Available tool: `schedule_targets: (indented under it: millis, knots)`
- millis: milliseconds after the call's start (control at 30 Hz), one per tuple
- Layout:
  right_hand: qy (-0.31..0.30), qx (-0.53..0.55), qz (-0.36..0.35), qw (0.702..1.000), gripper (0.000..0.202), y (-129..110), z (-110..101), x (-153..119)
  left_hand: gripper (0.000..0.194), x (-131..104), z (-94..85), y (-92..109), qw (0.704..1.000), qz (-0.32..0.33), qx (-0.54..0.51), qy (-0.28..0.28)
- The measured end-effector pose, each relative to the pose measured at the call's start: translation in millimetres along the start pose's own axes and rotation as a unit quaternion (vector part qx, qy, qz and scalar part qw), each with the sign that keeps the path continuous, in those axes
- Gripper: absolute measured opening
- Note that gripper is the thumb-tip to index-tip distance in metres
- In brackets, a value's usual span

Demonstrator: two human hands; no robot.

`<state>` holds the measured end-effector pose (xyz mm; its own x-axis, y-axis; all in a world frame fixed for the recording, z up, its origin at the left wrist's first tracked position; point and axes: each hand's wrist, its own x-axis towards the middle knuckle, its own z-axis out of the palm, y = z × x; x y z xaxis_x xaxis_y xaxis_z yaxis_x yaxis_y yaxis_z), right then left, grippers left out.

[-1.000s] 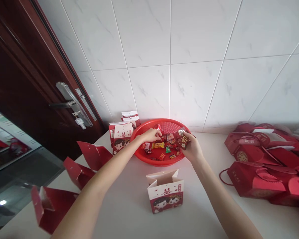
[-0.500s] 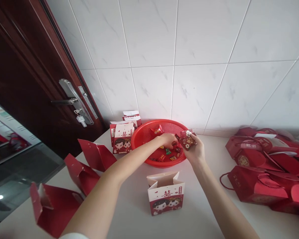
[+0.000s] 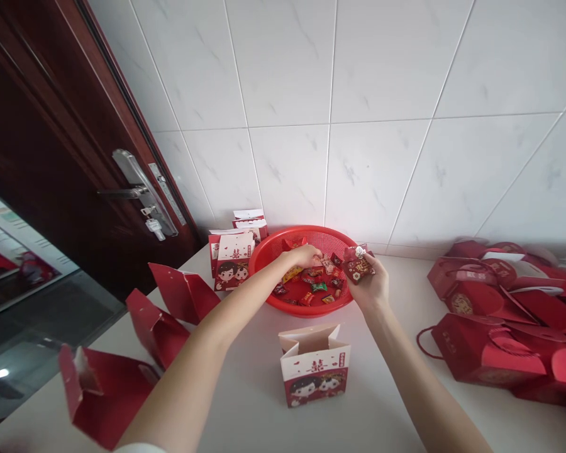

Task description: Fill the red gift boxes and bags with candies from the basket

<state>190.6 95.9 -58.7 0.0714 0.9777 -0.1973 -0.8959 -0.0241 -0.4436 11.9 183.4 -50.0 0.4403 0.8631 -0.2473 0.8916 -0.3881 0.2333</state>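
Observation:
My left hand (image 3: 305, 257) is over the red plastic basket (image 3: 264, 301), fingers closed on something pinkish that I cannot make out. Wrapped candies (image 3: 306, 298) lie scattered in the basket below it. At the basket's right rim, my right hand (image 3: 375, 286) holds red patterned packets (image 3: 358, 267). Nearer to me, between my forearms, an open red and white box (image 3: 315, 377) printed with two cartoon faces stands upright on the white table (image 3: 372, 402).
Printed boxes (image 3: 233, 261) stand left of the basket. Open red boxes (image 3: 106, 390) line the table's left side. Red handled boxes (image 3: 485, 349) are heaped at the right. Behind are a tiled wall (image 3: 377, 176) and a dark red door (image 3: 51, 126).
My left hand has moved up and slightly left within the basket, uncovering more candies. My right hand has barely moved and still holds the packets.

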Motion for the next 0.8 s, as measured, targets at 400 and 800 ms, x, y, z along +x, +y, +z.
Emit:
schedule_targets:
  millis: [400, 800]
  knots:
    - [0.019, 0.022, 0.007, 1.000, 0.011, -7.3, -0.4, 0.0, 0.054, 5.8, 6.0, -9.2, 0.997, -0.050, 0.017, -0.054]
    - [0.029, 0.009, 0.004, 1.000, 0.010, -5.6, -0.9, -0.5, 0.021, 36.7, 23.7, 32.1, 0.996, 0.090, 0.005, -0.030]
